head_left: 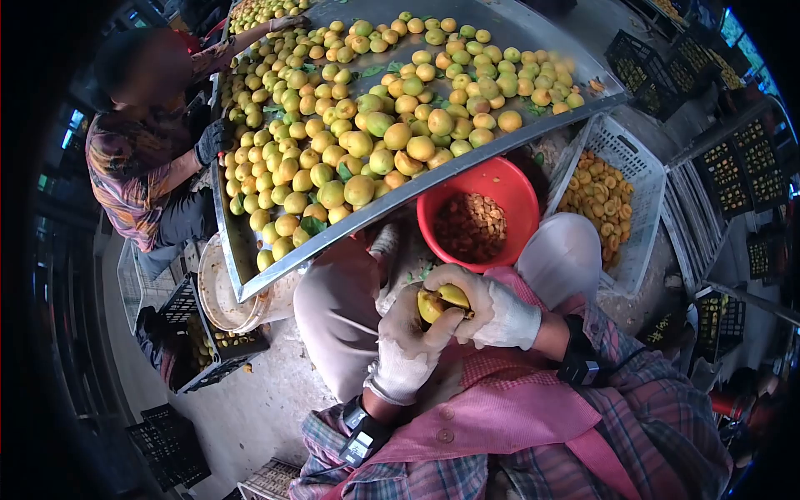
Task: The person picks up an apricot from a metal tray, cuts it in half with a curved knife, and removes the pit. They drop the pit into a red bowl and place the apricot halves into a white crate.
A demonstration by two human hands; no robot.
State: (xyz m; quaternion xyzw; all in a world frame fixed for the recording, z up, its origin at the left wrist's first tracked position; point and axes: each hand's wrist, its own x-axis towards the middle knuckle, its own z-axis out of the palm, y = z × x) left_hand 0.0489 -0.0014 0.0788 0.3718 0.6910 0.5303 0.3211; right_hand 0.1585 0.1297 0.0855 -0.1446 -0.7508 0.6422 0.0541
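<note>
In front of my lap, both gloved hands are closed round one yellow-green apricot. It looks split, with a dark gap along it. My left hand grips its left and lower side. On the other side my right hand has its fingers over the top. Whether a small blade is between the fingers cannot be made out. Just beyond the hands stands a red basin with brown apricot pits in it. Right of it, a white crate holds halved apricots.
A metal-rimmed table heaped with whole apricots spans the front. At its left side sits another person wearing dark gloves. A white bucket and black crate are at left; more crates stand at right.
</note>
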